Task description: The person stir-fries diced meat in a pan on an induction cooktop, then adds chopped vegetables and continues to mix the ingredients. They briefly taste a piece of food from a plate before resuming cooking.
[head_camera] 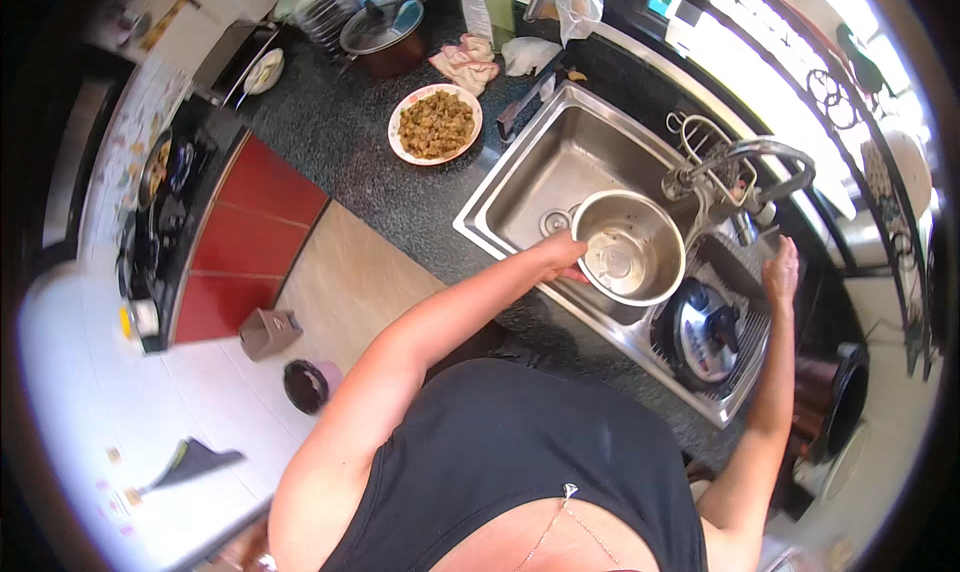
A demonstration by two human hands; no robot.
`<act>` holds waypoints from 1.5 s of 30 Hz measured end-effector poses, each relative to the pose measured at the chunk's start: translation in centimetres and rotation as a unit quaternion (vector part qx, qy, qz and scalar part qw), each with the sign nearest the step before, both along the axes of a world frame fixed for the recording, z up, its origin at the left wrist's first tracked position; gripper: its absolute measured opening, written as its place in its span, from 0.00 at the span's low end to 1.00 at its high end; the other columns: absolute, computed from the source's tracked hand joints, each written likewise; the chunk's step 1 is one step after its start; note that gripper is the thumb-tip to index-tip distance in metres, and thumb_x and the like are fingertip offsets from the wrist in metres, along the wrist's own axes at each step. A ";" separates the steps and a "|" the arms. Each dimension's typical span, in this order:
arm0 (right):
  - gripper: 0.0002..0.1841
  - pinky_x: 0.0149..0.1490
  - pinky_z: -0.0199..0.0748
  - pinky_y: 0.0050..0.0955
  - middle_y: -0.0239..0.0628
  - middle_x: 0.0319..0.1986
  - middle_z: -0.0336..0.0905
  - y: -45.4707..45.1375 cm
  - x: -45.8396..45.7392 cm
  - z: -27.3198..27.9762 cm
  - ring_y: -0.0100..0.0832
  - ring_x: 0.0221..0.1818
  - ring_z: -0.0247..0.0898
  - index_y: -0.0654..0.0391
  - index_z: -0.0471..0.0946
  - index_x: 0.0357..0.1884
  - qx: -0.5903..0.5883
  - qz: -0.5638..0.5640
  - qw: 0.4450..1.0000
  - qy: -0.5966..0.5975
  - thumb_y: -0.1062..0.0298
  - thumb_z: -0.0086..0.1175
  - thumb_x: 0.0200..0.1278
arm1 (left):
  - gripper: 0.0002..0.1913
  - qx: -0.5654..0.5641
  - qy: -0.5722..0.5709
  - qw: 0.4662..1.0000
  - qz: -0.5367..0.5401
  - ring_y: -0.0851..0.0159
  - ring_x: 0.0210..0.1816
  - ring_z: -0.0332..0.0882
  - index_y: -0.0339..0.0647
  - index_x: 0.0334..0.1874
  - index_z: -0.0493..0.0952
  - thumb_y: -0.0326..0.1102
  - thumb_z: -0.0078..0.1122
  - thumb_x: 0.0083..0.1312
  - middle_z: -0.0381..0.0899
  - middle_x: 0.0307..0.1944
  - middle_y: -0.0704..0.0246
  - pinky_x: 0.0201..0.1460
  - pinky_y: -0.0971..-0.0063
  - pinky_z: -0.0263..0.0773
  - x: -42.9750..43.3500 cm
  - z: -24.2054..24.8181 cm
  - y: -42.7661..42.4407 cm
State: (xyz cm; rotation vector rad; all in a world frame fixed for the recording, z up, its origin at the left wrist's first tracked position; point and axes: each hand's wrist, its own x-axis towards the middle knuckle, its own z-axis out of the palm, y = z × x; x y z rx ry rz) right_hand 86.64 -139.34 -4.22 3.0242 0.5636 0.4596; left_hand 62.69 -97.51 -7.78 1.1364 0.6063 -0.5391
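My left hand (561,255) grips the rim of a round stainless steel pot (652,260), tilted over the steel double sink (517,174). Small dark bits and a little liquid show on the pot's bottom. Beneath it, the drain of the larger basin is partly visible. My right hand (782,268) reaches to the sink's far right edge, beside the chrome faucet (780,178). A small greyish flat thing lies at its fingertips; whether the hand holds it is unclear. In the smaller basin rests a dark pot lid with a shiny metal centre (701,328), close to my right forearm.
On the dark granite counter stands a plate of chopped cooked food (436,125), near a crumpled cloth (466,63) and a lidded pot (386,39). A wire holder (705,140) is behind the sink. Another dark pot (829,395) stands at right; a stove (161,219) is at left.
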 end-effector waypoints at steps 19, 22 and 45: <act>0.42 0.68 0.62 0.45 0.65 0.69 0.52 -0.7 1.0 -3.3 0.60 0.67 0.57 0.71 0.50 0.71 0.111 0.041 0.992 0.039 0.74 0.51 0.51 | 0.19 -0.064 0.116 0.983 0.127 0.50 0.45 0.83 0.22 0.58 0.65 0.30 0.48 0.69 0.77 0.48 0.49 0.46 0.66 0.85 8.1 -4.7 -5.6; 0.40 0.67 0.63 0.43 0.68 0.64 0.58 -2.0 -0.2 -3.4 0.59 0.63 0.63 0.73 0.50 0.71 0.168 -0.030 0.975 0.142 0.68 0.50 0.57 | 0.19 -0.024 0.134 0.987 0.090 0.51 0.45 0.82 0.24 0.59 0.65 0.30 0.47 0.70 0.77 0.47 0.50 0.47 0.64 0.84 7.9 -4.0 -4.4; 0.27 0.60 0.69 0.44 0.61 0.54 0.73 -2.9 2.5 -5.0 0.57 0.58 0.70 0.66 0.65 0.62 0.120 -0.036 0.954 0.273 0.64 0.54 0.64 | 0.18 0.000 -0.044 0.993 0.105 0.56 0.46 0.82 0.32 0.58 0.67 0.32 0.52 0.69 0.78 0.48 0.56 0.45 0.64 0.84 7.9 -11.0 -5.3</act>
